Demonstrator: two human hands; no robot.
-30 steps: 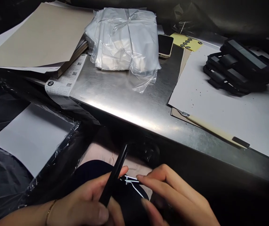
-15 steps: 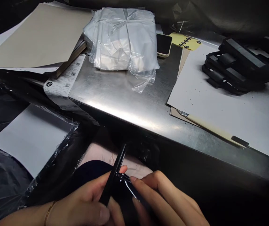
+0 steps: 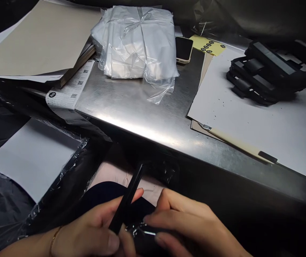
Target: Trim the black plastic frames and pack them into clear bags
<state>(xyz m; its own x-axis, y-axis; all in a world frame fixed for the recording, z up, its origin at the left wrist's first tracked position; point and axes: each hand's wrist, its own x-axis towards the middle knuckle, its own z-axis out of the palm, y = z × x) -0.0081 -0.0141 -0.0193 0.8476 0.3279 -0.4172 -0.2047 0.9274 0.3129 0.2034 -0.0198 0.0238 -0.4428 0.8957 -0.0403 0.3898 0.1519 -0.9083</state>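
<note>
My left grip closes firmly on a black stick, holding it steady as my right grip curls closed over a shiny wire piece at frame bottom.

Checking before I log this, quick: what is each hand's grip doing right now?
Left hand: closed, holding a slim black rod.
Right hand: curled over a small shiny wire piece; whether it grips it cannot be told.

On my head feed: left hand grips a slim black rod, right hand curled over a small shiny wire piece, below the steel table edge.
</note>
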